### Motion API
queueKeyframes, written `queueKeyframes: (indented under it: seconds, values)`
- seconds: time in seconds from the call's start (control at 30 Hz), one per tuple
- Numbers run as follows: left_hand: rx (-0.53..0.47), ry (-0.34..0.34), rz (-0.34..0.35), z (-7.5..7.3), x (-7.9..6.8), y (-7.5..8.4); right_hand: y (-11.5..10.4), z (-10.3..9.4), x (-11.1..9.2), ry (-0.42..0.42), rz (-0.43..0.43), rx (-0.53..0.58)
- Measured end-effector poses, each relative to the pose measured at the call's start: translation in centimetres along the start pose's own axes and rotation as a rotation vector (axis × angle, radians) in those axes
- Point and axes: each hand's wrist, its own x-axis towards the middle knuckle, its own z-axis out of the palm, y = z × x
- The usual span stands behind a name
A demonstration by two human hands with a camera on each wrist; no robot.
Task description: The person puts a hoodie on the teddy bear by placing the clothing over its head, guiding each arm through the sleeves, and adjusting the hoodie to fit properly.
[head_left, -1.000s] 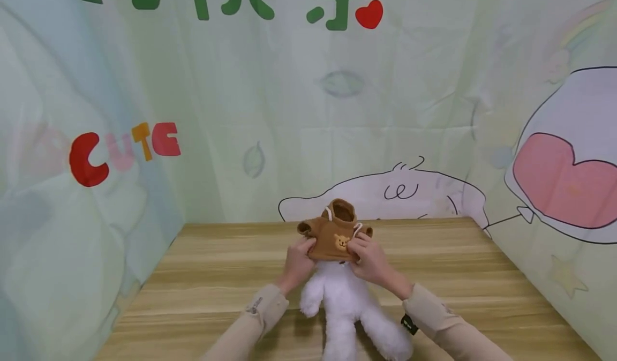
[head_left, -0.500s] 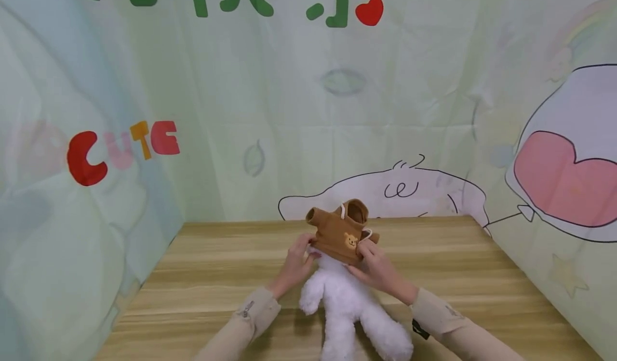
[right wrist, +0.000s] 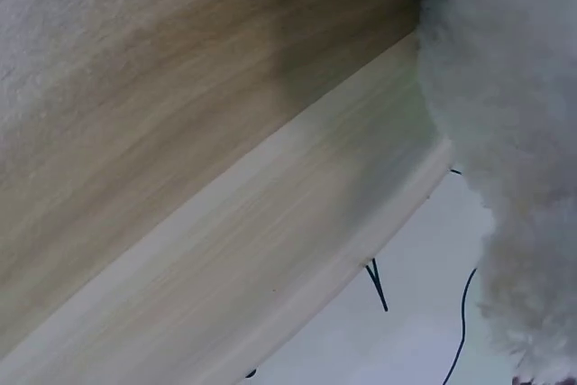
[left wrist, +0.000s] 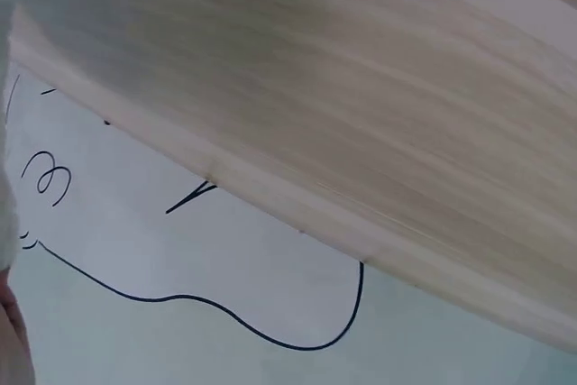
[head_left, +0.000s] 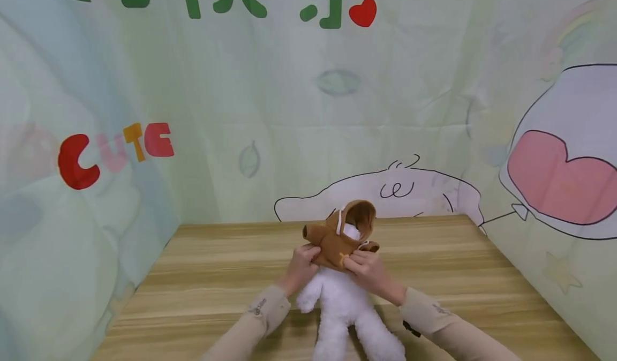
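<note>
A white plush toy lies on its back with its legs toward me. Over its head is a small brown hoodie, hood at the far end, and white fur shows inside the hood opening. My left hand pinches the hoodie's lower left side. On the other side my right hand pinches the front near the bear patch, which its fingers partly cover. The toy's arm on the right is hidden. In the right wrist view, white fur fills the right side; the left wrist view catches only a sliver of hand at its edge.
The wooden table reaches back to a printed cloth backdrop with cartoon drawings and lettering. The same cloth hangs along the left and right sides. A dark band or tag shows beneath the right sleeve.
The hoodie has come down toward me over the toy's head, and white fur now appears in its hood. Both hands shifted their hold along the hem, the left closing again on the fabric.
</note>
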Motion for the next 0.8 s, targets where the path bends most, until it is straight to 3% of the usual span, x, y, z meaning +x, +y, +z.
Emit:
queueKeyframes:
  seconds: [0.1,0.23,0.33,0.47,0.57,0.67,0.73,0.8]
  values:
    - [0.141,0.021,0.066,0.0,-0.4,-0.4,0.0,0.4,0.1,0.036,-0.062,0.005]
    - [0.323,0.056,0.191,-0.7,0.2,-0.7,0.5,0.3,0.0,0.047,-0.062,0.054]
    - [0.368,0.014,0.275,-1.6,1.3,-0.7,0.8,0.0,0.0,0.025,-0.053,0.073]
    - [0.468,-0.134,0.360,-3.0,3.1,0.1,0.9,-0.5,0.0,-0.023,-0.035,0.091]
    - [0.515,-0.320,0.345,-3.8,4.2,1.0,0.8,-0.8,0.1,-0.057,-0.035,0.090]
    - [0.495,-0.491,0.292,-4.0,4.7,1.8,0.9,-0.7,0.2,-0.079,-0.055,0.074]
    - [0.477,-0.552,0.265,-3.9,4.7,2.1,1.0,-0.6,0.3,-0.081,-0.072,0.074]
    - [0.452,-0.553,0.250,-3.8,4.5,2.1,1.1,-0.6,0.5,-0.072,-0.069,0.101]
